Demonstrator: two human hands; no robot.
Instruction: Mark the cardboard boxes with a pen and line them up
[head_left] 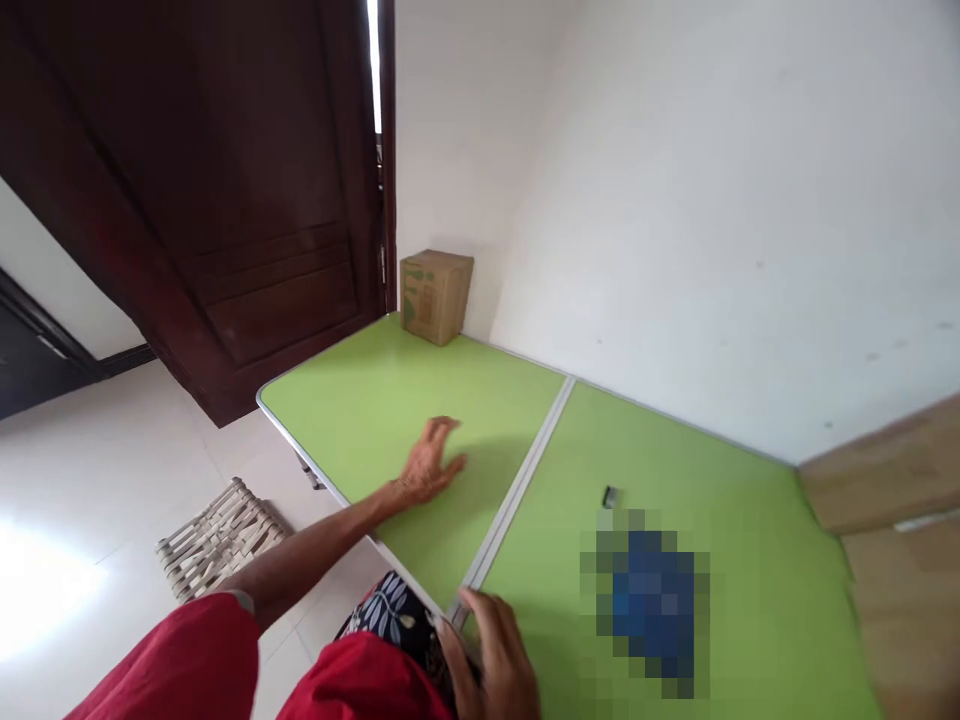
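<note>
Over the smooth green tabletop [352, 385], left hand [427, 468] seemingly hovers.

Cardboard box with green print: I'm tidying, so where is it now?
In the head view, the cardboard box stands just left of centre, on the far left corner of the green table, beside the white wall, near the brown door.
</note>
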